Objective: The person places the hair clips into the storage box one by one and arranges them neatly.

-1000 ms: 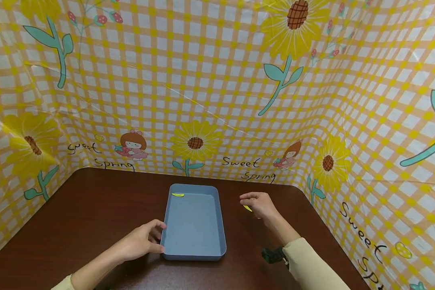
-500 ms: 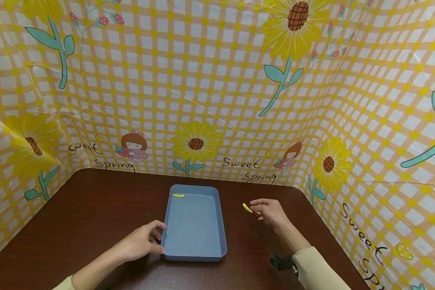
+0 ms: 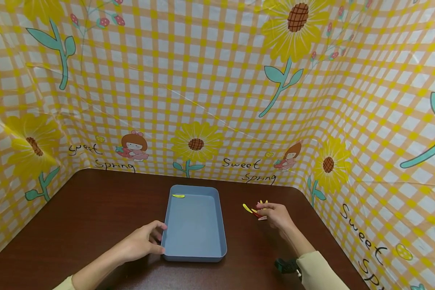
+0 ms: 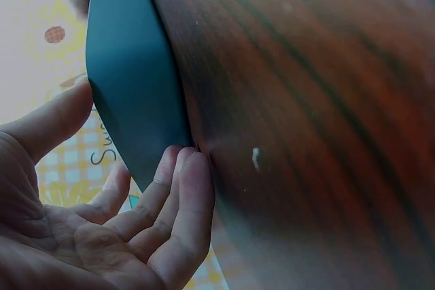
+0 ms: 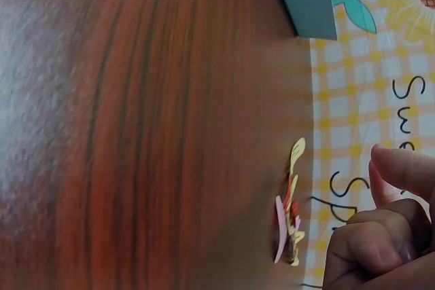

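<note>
1. Small, flat yellow strip (image 3: 247,208), curved, rounded at ends; seen on the dark reddish-brown wood-grain surface (image 3: 105,205), right of tray.
2. Thin red strip (image 3: 256,215) and pale pink curved strip (image 3: 262,218) lie close by, bunched with more yellow bits; exact count can't be told.
3. Right hand (image 3: 280,217) held over this pile, part of it covered from the head view. Fingers bent; whether anything is pinched can't be told.
4. Shallow blue-grey rectangular tray (image 3: 193,229), plastic-looking, placed mid-surface, long side running away from the person.
5. Small yellow leaf-shaped piece (image 3: 178,196) contained in tray, far-left corner; flat or leaning, can't be told.
6. Tray's left wall gripped by left hand (image 3: 140,242): thumb set on rim, other fingers curled against wall's lower edge.
7. Dark green band (image 3: 286,266) worn at right wrist, by cream sleeve (image 3: 322,274).
8. Surface enclosed by yellow-orange-white checked cloth (image 3: 203,88), printed with sunflowers and "Sweet Spring".
</note>
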Tool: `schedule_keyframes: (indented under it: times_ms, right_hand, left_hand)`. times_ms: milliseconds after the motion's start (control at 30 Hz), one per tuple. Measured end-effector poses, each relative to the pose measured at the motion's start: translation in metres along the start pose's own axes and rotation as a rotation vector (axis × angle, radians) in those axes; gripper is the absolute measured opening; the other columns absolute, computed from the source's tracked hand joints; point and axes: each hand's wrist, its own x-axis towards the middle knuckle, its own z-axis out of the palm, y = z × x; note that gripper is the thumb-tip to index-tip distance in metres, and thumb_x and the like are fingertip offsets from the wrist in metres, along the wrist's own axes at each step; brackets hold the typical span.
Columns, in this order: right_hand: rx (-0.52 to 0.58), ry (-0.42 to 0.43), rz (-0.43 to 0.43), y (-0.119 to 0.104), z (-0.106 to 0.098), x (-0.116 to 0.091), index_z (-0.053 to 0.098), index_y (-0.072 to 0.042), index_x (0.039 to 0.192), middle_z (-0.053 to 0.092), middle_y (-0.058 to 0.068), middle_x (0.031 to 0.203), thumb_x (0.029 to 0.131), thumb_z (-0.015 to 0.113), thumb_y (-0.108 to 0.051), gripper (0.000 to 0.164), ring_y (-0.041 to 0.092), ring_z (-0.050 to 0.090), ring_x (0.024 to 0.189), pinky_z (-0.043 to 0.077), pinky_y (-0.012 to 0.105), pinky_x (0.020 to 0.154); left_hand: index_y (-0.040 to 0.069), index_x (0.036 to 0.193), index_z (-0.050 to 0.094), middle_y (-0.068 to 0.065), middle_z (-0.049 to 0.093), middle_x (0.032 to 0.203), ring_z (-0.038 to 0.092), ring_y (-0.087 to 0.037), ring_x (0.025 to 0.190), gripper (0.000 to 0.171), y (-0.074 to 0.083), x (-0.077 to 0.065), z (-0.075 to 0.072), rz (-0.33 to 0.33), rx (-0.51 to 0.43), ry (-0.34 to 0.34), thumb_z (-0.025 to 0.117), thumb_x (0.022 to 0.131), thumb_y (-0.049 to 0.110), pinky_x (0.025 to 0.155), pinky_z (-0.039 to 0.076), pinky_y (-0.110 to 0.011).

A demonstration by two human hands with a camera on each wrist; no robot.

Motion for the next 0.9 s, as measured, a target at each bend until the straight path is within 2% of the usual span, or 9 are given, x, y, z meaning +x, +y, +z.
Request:
schedule_keyframes:
  times_ms: [167,233,300,400,467,533,900]
  right_hand:
    - [0.011,0.005,0.000,0.009,-0.005,0.002,0.064,0.007,0.126,0.075,0.015,0.082,0.093,0.067,-0.010,0.037,0.007,0.021,0.042,0.022,0.023,0.043]
    - [0.007,0.009,-0.001,0.012,-0.006,0.003,0.064,0.007,0.126,0.076,0.012,0.080,0.093,0.067,-0.011,0.038,0.006,0.021,0.043,0.021,0.023,0.043]
    - [0.005,0.019,0.004,0.015,-0.007,0.004,0.064,0.007,0.126,0.072,0.005,0.069,0.092,0.068,-0.010,0.038,0.006,0.020,0.043,0.022,0.023,0.043]
    - [0.006,0.029,0.014,0.019,-0.008,0.005,0.065,0.008,0.125,0.053,-0.007,0.051,0.090,0.069,-0.008,0.038,0.007,0.020,0.042,0.023,0.023,0.042]
    - [0.009,0.036,0.024,0.022,-0.009,0.005,0.065,0.007,0.125,0.038,-0.010,0.047,0.090,0.069,-0.008,0.038,0.007,0.019,0.042,0.023,0.024,0.042]
    - [0.008,0.038,0.032,0.026,-0.011,0.005,0.065,0.006,0.124,0.032,-0.012,0.047,0.091,0.068,-0.008,0.037,0.007,0.019,0.042,0.023,0.024,0.042]
    - [0.050,0.035,0.018,0.043,-0.016,0.010,0.064,0.008,0.126,0.035,-0.011,0.052,0.090,0.069,-0.006,0.039,0.005,0.022,0.043,0.024,0.022,0.042]
  left_hand:
    - [0.002,0.133,0.051,-0.014,0.061,0.107,0.059,-0.022,0.087,0.060,-0.001,0.001,0.000,0.001,-0.001,0.003,0.082,0.082,0.011,0.069,0.049,-0.038]
    - [0.002,0.133,0.051,-0.014,0.061,0.107,0.059,-0.022,0.087,0.060,0.000,0.001,0.000,0.000,-0.001,0.004,0.082,0.082,0.011,0.069,0.049,-0.038]
    - [0.002,0.133,0.052,-0.014,0.061,0.107,0.059,-0.022,0.087,0.060,0.000,0.000,0.000,-0.004,-0.001,0.005,0.082,0.082,0.011,0.069,0.049,-0.038]
    - [0.002,0.133,0.052,-0.014,0.061,0.107,0.059,-0.022,0.087,0.060,0.001,-0.001,0.000,-0.009,0.003,0.003,0.082,0.082,0.012,0.069,0.048,-0.037]
    - [0.002,0.133,0.052,-0.015,0.061,0.107,0.059,-0.022,0.087,0.060,0.001,-0.001,0.001,-0.014,0.006,0.002,0.082,0.082,0.012,0.069,0.048,-0.036]
    - [0.002,0.133,0.052,-0.015,0.061,0.107,0.059,-0.022,0.087,0.060,0.001,-0.001,0.001,-0.014,0.007,0.001,0.082,0.082,0.012,0.069,0.048,-0.036]
    - [0.002,0.133,0.052,-0.015,0.061,0.107,0.059,-0.023,0.087,0.059,0.001,-0.001,0.001,0.001,-0.001,0.006,0.082,0.082,0.010,0.069,0.049,-0.038]
